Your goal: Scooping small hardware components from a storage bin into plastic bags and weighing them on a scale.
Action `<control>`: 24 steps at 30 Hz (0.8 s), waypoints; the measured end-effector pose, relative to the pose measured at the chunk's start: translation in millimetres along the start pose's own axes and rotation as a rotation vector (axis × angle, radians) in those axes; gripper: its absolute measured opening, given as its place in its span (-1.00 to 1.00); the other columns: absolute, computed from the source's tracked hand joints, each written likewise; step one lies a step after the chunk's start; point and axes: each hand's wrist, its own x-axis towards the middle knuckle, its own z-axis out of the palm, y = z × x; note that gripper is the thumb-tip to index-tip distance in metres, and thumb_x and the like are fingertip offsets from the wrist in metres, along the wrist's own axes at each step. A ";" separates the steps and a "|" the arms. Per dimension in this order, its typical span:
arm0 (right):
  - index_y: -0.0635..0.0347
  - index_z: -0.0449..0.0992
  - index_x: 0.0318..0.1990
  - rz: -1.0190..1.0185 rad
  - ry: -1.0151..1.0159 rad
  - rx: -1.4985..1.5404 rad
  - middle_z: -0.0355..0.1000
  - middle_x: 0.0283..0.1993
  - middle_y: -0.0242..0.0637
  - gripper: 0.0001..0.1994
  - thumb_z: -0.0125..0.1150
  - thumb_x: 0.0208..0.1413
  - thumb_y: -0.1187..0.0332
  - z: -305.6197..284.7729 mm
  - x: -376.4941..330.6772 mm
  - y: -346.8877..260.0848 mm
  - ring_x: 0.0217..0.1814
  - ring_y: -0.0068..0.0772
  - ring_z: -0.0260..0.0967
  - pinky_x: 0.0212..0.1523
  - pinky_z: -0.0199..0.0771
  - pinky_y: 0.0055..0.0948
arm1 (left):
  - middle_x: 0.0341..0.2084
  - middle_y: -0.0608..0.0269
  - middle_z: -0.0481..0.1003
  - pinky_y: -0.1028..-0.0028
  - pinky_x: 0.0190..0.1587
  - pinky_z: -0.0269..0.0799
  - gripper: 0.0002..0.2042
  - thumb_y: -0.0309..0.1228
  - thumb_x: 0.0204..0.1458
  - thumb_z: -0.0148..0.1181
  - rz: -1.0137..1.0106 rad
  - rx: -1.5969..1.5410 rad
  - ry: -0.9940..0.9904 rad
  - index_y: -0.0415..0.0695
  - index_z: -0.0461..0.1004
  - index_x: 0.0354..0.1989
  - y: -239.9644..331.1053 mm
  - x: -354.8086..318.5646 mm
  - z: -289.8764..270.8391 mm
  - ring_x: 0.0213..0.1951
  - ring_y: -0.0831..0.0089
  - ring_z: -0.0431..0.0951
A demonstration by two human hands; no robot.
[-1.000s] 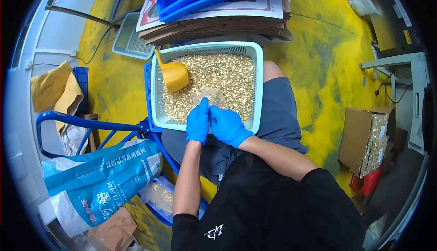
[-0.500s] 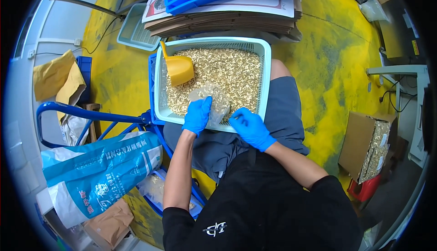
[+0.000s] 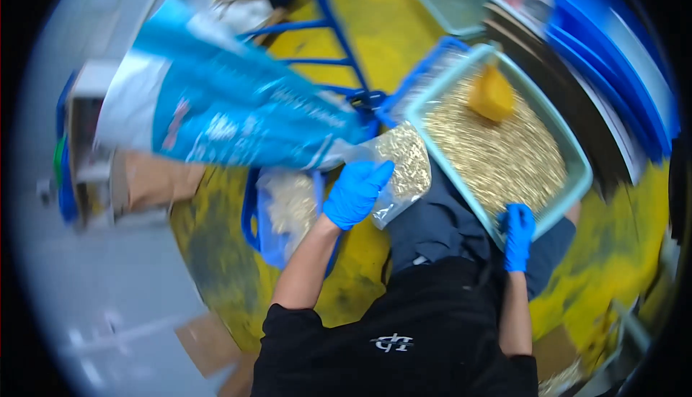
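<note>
"Where do you see the clear plastic bag of small gold pieces (image 3: 409,166)?"

"At two o'clock from the left hand (image 3: 355,194), which pinches it. I read the blue plastic bin (image 3: 271,251) at eight, nearer that hand, long axis roughly twelve-to-six."

"Right hand (image 3: 519,233)?"

"Curled at the pale-green rectangular plastic basket (image 3: 454,179); I can't tell its grip."

Yellow scoop (image 3: 492,97) obstructs tray's (image 3: 454,171) far end; middle clear above.
</note>
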 end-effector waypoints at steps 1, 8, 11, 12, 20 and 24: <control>0.20 0.39 -0.38 0.016 -0.005 -0.025 0.31 -0.60 -0.38 -0.86 -0.01 0.10 0.34 -2.0 3.4 5.8 -0.65 -0.65 0.18 -0.62 0.17 -0.64 | -0.59 0.11 0.37 0.30 -0.47 0.24 -0.81 -0.53 -0.04 -0.03 -0.046 -0.006 0.070 -0.22 0.44 -0.24 -16.4 -20.0 -15.7 -0.56 0.27 0.34; 0.20 0.40 -0.35 -0.015 -0.108 -0.212 0.35 -0.58 -0.35 -0.79 -0.01 0.11 0.23 -3.2 22.8 10.3 -0.66 -0.66 0.19 -0.69 0.13 -0.68 | -0.65 0.05 0.38 0.33 -0.45 0.26 -0.79 -0.40 0.04 -0.02 -0.303 0.007 0.583 -0.29 0.42 -0.52 -149.8 -166.7 -95.8 -0.56 0.24 0.36; 0.19 0.40 -0.34 -0.024 -0.120 -0.301 0.35 -0.58 -0.36 -0.79 -0.01 0.11 0.23 4.1 29.2 -0.5 -0.66 -0.65 0.20 -0.69 0.13 -0.67 | -0.66 0.05 0.38 0.36 -0.45 0.25 -0.71 -0.28 0.03 0.00 -0.519 -0.154 0.724 -0.30 0.41 -0.53 -191.0 -223.5 -116.8 -0.60 0.29 0.33; 0.19 0.40 -0.34 -0.020 -0.124 -0.312 0.35 -0.58 -0.36 -0.79 -0.02 0.11 0.23 1.2 34.2 -1.2 -0.66 -0.65 0.19 -0.69 0.13 -0.67 | -0.63 0.03 0.40 0.34 -0.44 0.26 -0.69 -0.25 0.03 0.00 -0.603 -0.140 0.750 -0.30 0.42 -0.52 -204.3 -240.4 -122.0 -0.58 0.25 0.35; 0.21 0.39 -0.31 -0.033 -0.131 -0.364 0.31 -0.62 -0.37 -0.77 -0.03 0.12 0.22 -0.3 56.9 -10.0 -0.72 -0.68 0.12 -0.73 0.06 -0.71 | -0.38 -0.09 0.47 0.22 -0.25 0.30 -0.62 -0.16 0.01 -0.07 -1.014 0.162 0.421 -0.29 0.46 -0.37 -316.5 -285.5 -116.2 -0.32 -0.05 0.44; 0.20 0.39 -0.31 -0.018 -0.115 -0.378 0.30 -0.62 -0.41 -0.77 -0.03 0.13 0.21 -2.2 54.8 -11.0 -0.72 -0.69 0.12 -0.74 0.03 -0.71 | -0.22 -0.13 0.42 0.23 -0.11 0.30 -0.58 -0.10 -0.03 -0.06 -1.200 0.192 0.359 -0.26 0.44 -0.26 -359.8 -286.7 -90.3 -0.14 -0.03 0.39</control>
